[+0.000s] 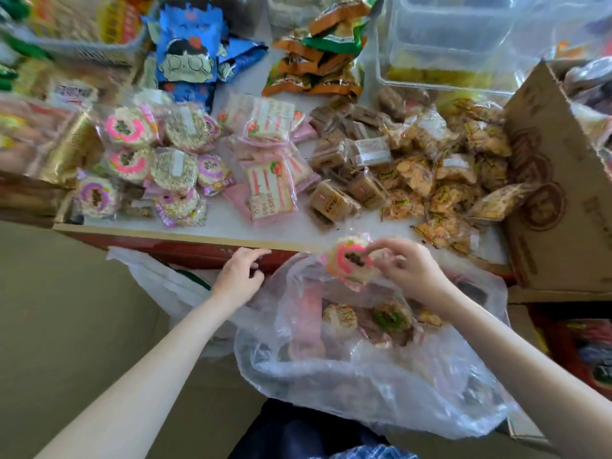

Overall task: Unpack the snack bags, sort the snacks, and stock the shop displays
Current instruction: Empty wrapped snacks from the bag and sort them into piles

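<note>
A big clear plastic bag (381, 385) sits in front of me below the table edge, with several round wrapped rice cakes (390, 318) still inside. My right hand (409, 270) pinches a round rice cake with a pink ring (351, 261) just above the bag's mouth. My left hand (240, 274) hovers at the bag's left rim with loosely curled fingers and holds nothing. On the white table (281, 226) lie sorted heaps: round pink-ringed rice cakes (149, 160), pink flat packets (270, 167), brown square packets (347, 173) and yellow cracker packets (447, 180).
A cardboard box (563, 193) stands at the table's right. Clear plastic tubs (463, 41) sit at the back right. Blue cartoon packets (188, 51) and orange-green packets (328, 51) lie at the back. A white bag (165, 279) hangs left of the clear one.
</note>
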